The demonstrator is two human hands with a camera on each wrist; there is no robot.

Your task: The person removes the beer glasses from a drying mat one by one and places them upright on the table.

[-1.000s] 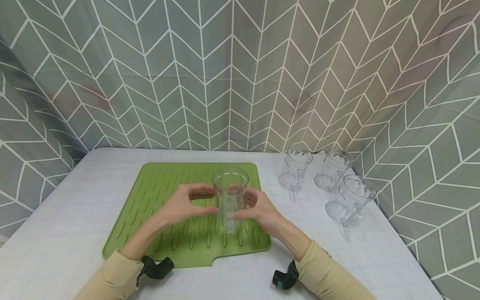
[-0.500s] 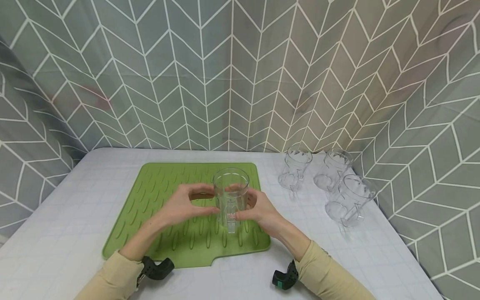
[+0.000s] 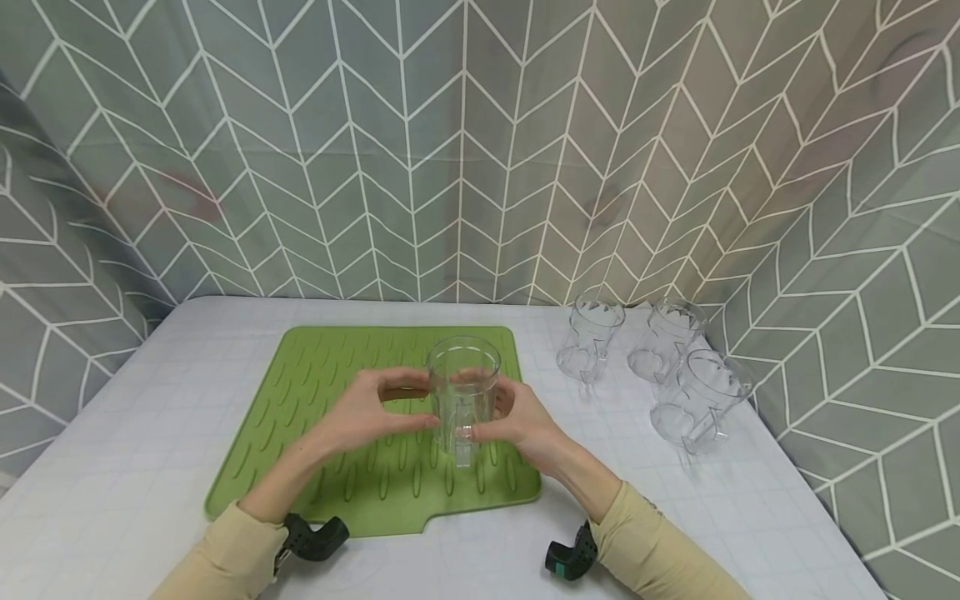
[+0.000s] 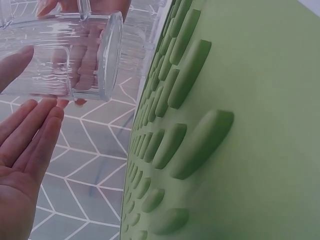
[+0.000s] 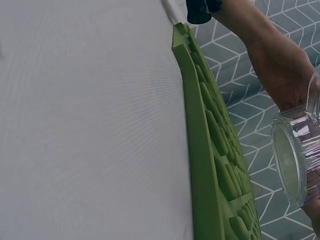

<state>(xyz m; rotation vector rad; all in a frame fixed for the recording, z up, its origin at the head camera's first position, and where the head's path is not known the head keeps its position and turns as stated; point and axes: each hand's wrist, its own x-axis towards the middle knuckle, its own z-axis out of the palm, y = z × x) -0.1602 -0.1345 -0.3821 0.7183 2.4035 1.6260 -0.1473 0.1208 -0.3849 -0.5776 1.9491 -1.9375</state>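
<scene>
A clear mug (image 3: 462, 392) is held upright between both hands over the green ribbed mat (image 3: 322, 367), its handle facing the person. My left hand (image 3: 371, 408) pinches its left side, thumb in front and fingers behind. On the other side my right hand (image 3: 525, 421) grips it, the thumb beside the handle and the fingers partly hidden behind the clear wall. In the left wrist view a gap shows between the mat's ribs and the mug's base (image 4: 112, 57). From the right wrist, the round base (image 5: 287, 160) also appears apart from the mat.
Three more clear mugs stand at the right of the white table (image 3: 600, 500): one at the back (image 3: 592, 337), another beside it (image 3: 667, 337), and one nearer the right edge (image 3: 701, 400). A patterned curtain (image 3: 450, 150) rises behind the table and along its sides.
The mug has shifted very slightly to the right between the hands. Both hands stay in nearly the same place, and the mat and the other mugs have not moved.
</scene>
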